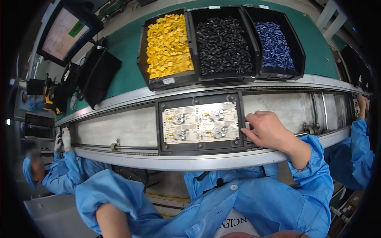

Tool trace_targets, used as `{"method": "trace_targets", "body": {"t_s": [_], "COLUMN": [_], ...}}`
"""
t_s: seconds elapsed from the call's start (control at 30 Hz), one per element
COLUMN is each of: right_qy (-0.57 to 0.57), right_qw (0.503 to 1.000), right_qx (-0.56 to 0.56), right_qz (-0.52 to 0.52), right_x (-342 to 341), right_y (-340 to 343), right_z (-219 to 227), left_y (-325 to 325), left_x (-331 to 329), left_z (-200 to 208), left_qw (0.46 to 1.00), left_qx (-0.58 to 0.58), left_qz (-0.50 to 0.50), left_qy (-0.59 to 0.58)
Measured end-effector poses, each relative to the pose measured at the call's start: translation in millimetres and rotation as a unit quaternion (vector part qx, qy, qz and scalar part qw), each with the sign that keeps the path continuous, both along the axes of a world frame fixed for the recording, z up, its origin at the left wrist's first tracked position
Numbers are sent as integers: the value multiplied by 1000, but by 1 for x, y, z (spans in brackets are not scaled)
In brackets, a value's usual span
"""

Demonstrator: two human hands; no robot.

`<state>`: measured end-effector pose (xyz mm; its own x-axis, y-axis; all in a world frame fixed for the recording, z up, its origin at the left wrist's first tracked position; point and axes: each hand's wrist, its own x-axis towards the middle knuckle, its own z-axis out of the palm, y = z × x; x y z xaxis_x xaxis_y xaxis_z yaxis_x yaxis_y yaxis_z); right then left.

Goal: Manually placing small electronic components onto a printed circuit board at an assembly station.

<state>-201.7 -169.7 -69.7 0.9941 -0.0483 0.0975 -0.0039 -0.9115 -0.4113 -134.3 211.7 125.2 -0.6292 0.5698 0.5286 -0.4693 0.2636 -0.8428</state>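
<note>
My right hand (268, 129) is at the right edge of a black carrier frame (240, 104), fingers curled and thumb against its side. In the frame lies a pale circuit board panel (200, 122) in several like sections, each fitted with a yellow block part and small round capacitors. Dark round fasteners sit along the frame's rim. The frame rests on the conveyor rails in front of me. My left forearm (111, 220) points down out of the picture at the lower left, so my left hand is not seen.
Beyond the conveyor rail (131, 96) stand three black bins: one of yellow blocks (168, 47), one of black parts (224, 47), one of blue parts (274, 45). A monitor (63, 33) is at the far left. Co-workers' hands (66, 138) are at both conveyor ends.
</note>
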Motion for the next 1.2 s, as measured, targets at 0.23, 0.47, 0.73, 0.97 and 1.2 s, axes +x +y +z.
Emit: {"method": "trace_targets", "body": {"t_s": [0.23,0.47,0.73,0.97,1.2], "right_qy": [-14,35,21,21,-18], "right_qw": [999,998,998,999,999], "right_qx": [22,45,57,47,22], "right_qz": [23,-4,1,-5,22], "right_x": [-3,0,4,1,4], "right_y": [4,6,7,5,5], "right_z": [2,-2,1,-6,-8], "left_y": [-30,-63,-64,-49,-75], "left_x": [2,59,61,78,67], "left_z": [-11,-55,-81,-112,-87], "left_qw": [991,963,933,844,855], "left_qx": [77,64,147,310,360], "left_qz": [58,143,108,157,179], "left_qy": [89,218,312,408,327]}}
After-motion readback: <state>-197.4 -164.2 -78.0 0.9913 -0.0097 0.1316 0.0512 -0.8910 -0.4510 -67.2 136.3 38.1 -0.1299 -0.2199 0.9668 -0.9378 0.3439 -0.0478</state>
